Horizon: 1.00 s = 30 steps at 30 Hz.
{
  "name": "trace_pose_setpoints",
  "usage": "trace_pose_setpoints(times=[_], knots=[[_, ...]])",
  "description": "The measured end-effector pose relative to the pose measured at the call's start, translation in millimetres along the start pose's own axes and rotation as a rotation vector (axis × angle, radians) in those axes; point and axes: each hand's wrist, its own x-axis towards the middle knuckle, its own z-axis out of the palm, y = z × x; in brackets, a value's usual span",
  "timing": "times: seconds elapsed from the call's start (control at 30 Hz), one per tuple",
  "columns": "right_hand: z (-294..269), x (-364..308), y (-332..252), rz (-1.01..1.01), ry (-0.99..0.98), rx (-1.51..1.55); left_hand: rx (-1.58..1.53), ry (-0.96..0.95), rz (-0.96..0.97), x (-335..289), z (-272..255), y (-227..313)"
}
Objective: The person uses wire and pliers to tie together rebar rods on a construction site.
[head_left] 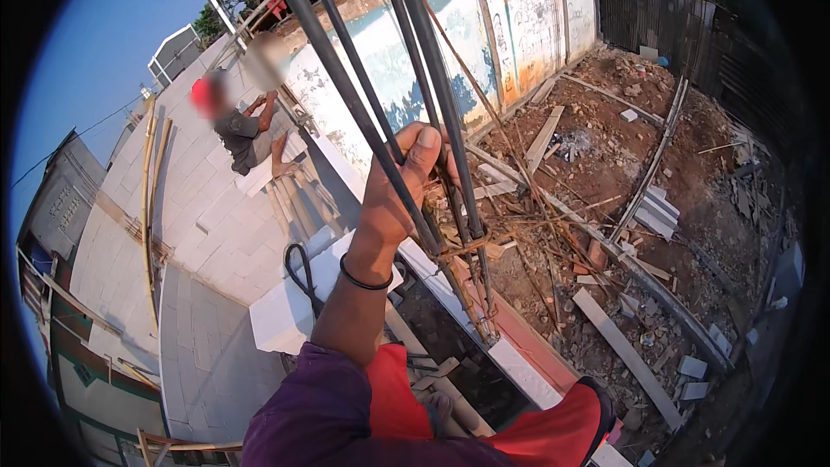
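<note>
The left hand (406,175) clasps metal bars (431,60) cut off above, its palm hidden.

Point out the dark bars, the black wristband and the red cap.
Dark bars (356,102): head view, on the shaft of the leftmost bar.
Black wristband (367,286): head view, on the band's lower curve.
Red cap (201,98): head view, on its side.

the left hand (417,160) was bare, a thin black band (363,285) circled the forearm (347,324) behind it, a dark purple sleeve (307,402) creased softly and ended partway along that forearm, bright red cloth (553,425) showed beyond the sleeve, dark-edged at its right
</note>
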Motion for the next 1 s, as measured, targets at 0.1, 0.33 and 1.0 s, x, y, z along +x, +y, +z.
trace_pose_setpoints(times=[0.1, 0.33, 1.0], knots=[[66, 28, 23, -0.311, -0.09, 0.203, -0.05, -0.019, 0.009, -15, -9, 13], [131, -93, -239, -0.312, -0.415, 0.412, 0.342, 0.555, 0.609, -105, 28, 50], [45, -263, -172, -0.477, -1.163, 0.802, -0.605, 0.142, -0.207, -32, 199, -19]])
